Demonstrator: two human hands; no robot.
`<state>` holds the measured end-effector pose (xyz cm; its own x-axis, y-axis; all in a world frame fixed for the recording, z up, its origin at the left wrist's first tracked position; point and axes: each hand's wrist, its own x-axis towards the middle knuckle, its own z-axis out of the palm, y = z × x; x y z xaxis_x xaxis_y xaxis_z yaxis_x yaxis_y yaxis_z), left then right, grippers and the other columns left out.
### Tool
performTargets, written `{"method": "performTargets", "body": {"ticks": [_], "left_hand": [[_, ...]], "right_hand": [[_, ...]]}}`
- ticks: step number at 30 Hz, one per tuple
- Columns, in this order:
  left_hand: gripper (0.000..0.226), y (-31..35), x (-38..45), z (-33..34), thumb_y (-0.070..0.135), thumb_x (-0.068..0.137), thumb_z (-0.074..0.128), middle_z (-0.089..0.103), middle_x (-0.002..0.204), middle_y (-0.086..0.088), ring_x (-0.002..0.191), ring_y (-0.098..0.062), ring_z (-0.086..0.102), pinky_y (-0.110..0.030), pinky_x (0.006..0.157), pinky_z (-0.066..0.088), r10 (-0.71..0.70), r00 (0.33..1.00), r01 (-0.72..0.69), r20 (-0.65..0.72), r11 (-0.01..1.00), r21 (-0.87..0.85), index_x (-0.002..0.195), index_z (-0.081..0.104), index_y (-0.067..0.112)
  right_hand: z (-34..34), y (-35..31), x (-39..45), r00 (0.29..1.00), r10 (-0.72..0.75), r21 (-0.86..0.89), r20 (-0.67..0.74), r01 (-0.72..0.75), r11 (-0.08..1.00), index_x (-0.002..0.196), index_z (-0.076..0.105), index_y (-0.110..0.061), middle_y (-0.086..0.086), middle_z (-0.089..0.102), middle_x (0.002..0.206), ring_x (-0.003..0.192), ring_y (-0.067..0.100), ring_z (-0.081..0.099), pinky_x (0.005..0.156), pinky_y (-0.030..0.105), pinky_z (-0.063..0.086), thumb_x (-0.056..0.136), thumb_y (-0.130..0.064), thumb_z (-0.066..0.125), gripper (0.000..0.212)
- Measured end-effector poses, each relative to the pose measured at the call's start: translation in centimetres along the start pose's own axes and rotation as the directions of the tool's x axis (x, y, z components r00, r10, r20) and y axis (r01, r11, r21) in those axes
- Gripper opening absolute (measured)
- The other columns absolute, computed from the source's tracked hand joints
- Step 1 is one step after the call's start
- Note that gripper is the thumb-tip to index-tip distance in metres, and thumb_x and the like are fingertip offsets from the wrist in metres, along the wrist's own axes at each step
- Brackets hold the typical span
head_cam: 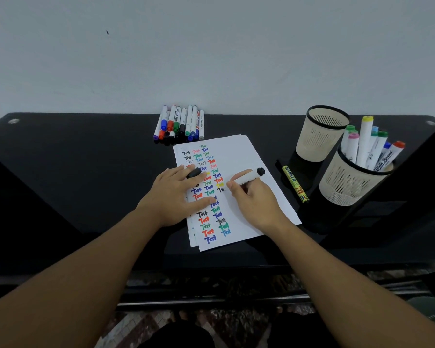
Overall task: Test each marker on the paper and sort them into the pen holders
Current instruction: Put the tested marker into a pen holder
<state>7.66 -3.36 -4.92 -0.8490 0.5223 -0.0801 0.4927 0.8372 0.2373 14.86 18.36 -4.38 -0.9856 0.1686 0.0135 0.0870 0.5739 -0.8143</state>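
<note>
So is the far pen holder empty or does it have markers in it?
Looks empty: no markers rise above the far pen holder rim, unlike the near pen holder; its bottom is hidden.

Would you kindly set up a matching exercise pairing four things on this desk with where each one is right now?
Things:
1. black cap
2. yellow marker
3. far pen holder
4. white marker

States:
A. lying on the desk beside the paper
B. held in the right hand, tip on the paper
C. between the left hand fingers
D. empty as far as visible

Pairs: 1-C, 2-A, 3-D, 4-B
</note>
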Motion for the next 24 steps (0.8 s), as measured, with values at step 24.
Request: {"method": "performTargets", "body": {"ticks": [24], "left_hand": [[0.098, -0.30, 0.05, 0.26, 0.097, 0.073, 0.018, 0.012, 0.168, 0.010, 0.155, -0.017, 0.008, -0.048, 0.126, 0.007, 0.018, 0.999, -0.018, -0.030, 1.000, -0.012, 0.156, 0.022, 0.047]], "right_hand": [[-0.17, -0.29, -0.17, 1.000, -0.019, -0.026, -0.017, 0.018, 0.999, 0.106, 0.062, -0.025, -0.003, 0.071, 0.098, 0.092, 0.014, 0.066, 0.079, 0.032, 0.053, 0.108, -0.040, 0.048, 0.020]]}}
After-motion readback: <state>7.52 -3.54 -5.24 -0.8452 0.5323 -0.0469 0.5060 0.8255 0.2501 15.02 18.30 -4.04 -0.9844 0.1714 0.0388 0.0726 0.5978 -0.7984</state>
